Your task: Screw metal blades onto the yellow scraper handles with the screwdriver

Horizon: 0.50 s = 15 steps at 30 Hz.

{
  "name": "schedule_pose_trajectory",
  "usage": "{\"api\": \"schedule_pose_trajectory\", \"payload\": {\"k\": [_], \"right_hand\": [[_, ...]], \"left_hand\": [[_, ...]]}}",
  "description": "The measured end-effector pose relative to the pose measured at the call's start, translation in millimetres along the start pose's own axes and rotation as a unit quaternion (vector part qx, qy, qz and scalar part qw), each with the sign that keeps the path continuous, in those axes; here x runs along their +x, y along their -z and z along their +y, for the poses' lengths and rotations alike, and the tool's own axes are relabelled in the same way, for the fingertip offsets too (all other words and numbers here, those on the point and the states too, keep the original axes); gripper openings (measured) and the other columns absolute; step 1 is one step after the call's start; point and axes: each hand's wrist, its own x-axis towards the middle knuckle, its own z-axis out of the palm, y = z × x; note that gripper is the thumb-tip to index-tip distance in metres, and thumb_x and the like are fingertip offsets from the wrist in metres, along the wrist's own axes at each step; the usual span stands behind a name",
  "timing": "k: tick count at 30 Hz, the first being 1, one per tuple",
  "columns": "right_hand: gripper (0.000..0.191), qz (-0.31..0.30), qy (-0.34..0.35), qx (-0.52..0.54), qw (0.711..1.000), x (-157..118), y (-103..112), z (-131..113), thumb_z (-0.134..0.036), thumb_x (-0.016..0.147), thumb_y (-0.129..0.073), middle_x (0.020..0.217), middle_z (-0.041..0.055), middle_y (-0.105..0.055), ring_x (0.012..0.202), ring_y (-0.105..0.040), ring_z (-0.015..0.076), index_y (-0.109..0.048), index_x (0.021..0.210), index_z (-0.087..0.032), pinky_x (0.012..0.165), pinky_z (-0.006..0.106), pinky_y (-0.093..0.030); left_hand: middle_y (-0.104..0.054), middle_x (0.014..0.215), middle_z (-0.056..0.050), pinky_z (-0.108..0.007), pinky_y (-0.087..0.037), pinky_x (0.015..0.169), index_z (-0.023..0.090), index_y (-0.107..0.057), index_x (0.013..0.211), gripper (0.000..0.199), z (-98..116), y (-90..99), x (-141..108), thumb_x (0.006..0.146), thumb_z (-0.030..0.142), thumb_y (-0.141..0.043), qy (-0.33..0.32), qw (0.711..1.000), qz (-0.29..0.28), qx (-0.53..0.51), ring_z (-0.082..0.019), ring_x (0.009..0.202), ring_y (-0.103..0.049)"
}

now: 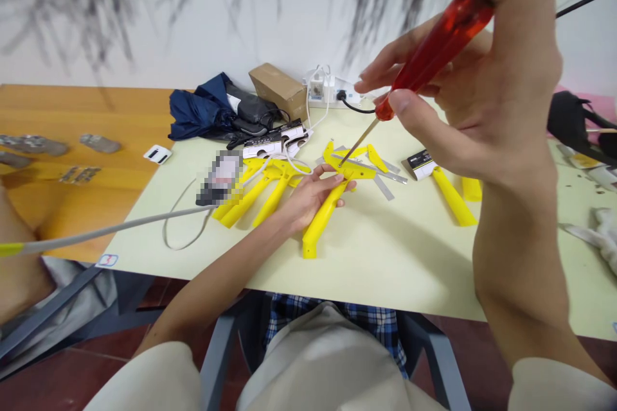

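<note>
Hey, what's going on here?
A person is working at a pale green table. Their right hand grips a red-handled screwdriver, its tip at a yellow plastic part held by their left hand. More yellow parts and metal strips lie nearby.

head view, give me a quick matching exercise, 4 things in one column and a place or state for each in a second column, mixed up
Things:
1. red screwdriver grip
2. left hand
3. cardboard box
4. navy fabric bundle

Places or states:
a. crumpled in a heap
b. closed around a yellow plastic part
c. beside the white power strip
d. held in the right hand

Right pairs: 1-d, 2-b, 3-c, 4-a
</note>
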Motion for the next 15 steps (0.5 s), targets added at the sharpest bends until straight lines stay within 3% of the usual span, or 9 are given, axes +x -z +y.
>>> {"api": "schedule_pose_trajectory", "payload": {"k": [3, 7, 10, 13, 15], "right_hand": [[0.078, 0.013, 0.018, -0.004, 1.0, -2.3, -2.4, 1.6, -0.034, 0.092, -0.094, 0.121, 0.0026, -0.079, 0.103, -0.085, 0.029, -0.061, 0.164, -0.037, 0.088, 0.04, -0.077], [0.079, 0.058, 0.056, -0.085, 0.993, -2.4, -8.7, 7.5, -0.034, 0.085, -0.1, 0.151, -0.0017, -0.068, 0.092, -0.081, 0.0228, -0.067, 0.155, -0.046, 0.078, 0.035, -0.076], [0.081, 0.024, 0.047, -0.053, 0.997, -1.4, -13.0, 6.0, -0.032, 0.092, -0.092, 0.165, -0.0002, -0.057, 0.104, -0.078, 0.0243, -0.058, 0.164, -0.048, 0.084, 0.038, -0.074], [0.073, -0.025, 0.005, 0.01, 1.0, -2.6, -15.4, 2.7, -0.032, 0.103, -0.077, 0.155, 0.0035, -0.062, 0.129, -0.074, 0.0302, -0.052, 0.17, -0.045, 0.104, 0.047, -0.072], [0.067, -0.013, 0.0, 0.012, 1.0, -5.4, -15.3, 2.7, -0.033, 0.104, -0.079, 0.143, 0.0031, -0.069, 0.12, -0.078, 0.0284, -0.057, 0.166, -0.045, 0.104, 0.046, -0.072]], "left_hand": [[-0.081, 0.122, -0.011, -0.02, -0.055, 0.055, 0.021, -0.063, 0.107, 0.033, -0.6, 1.0, 2.4, 0.09, 0.007, -0.088, -0.027, 1.0, 0.003, -0.011, -0.024, 0.103, -0.084], [-0.081, 0.114, -0.009, -0.02, -0.053, 0.055, 0.021, -0.061, 0.101, 0.035, -1.7, 1.0, 5.0, 0.087, 0.007, -0.09, -0.042, 0.999, 0.017, -0.02, -0.024, 0.101, -0.084], [-0.08, 0.112, -0.008, -0.02, -0.055, 0.058, 0.022, -0.061, 0.102, 0.04, -2.0, 2.5, 6.8, 0.083, 0.006, -0.092, -0.039, 0.998, 0.032, -0.031, -0.026, 0.103, -0.085], [-0.08, 0.114, -0.007, -0.019, -0.056, 0.059, 0.023, -0.059, 0.104, 0.043, -0.7, 5.4, 9.1, 0.082, 0.006, -0.093, -0.04, 0.997, 0.047, -0.048, -0.024, 0.102, -0.085], [-0.08, 0.114, -0.006, -0.019, -0.057, 0.06, 0.023, -0.059, 0.104, 0.044, 0.9, 6.9, 10.3, 0.082, 0.007, -0.093, -0.044, 0.996, 0.046, -0.059, -0.023, 0.1, -0.085]]}}
